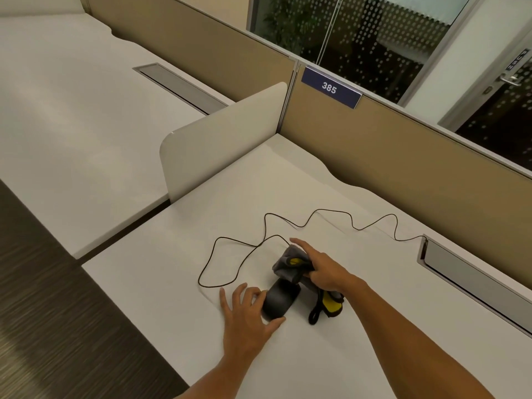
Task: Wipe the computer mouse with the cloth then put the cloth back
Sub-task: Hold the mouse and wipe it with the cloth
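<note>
Black thin cable (199,279) loops over white desk (316,358). Left hand (247,315) pinches dark grey oval mouse (279,300) between thumb and fingers; right hand (328,273) clutches bunched grey-yellow cloth (290,269) at mouse's far end.

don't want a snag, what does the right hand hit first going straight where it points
Probably the mouse cable, which loops on the desk just beyond the right hand; depth is unclear.

Two arms in view, and both are bare. The left forearm (227,367) is uncovered from the wrist right down to where the view cuts it off, and it's the same story on the right forearm (403,335). The left hand (247,315) is bare, the right hand (325,272) bare too, knuckles and wrists plainly showing. Both arms look slim. The nails are too small to make out.
</note>
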Action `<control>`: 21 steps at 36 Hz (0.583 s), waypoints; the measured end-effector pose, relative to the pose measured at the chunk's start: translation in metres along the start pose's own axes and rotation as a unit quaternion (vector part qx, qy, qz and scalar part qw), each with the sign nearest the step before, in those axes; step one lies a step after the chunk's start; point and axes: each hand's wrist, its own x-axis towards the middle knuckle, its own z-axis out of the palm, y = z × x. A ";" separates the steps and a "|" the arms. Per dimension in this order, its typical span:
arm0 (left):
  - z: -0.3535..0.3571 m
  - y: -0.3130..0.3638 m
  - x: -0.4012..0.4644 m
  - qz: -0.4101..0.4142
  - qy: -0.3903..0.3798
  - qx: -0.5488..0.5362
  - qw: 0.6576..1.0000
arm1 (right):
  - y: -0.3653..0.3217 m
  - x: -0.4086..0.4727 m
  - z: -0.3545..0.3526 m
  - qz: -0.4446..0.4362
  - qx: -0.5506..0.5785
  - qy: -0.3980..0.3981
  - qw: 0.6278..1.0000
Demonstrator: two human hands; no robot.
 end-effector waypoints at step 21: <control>0.005 -0.001 0.001 -0.007 0.001 -0.002 1.000 | -0.013 0.000 -0.004 -0.041 -0.007 -0.115 0.993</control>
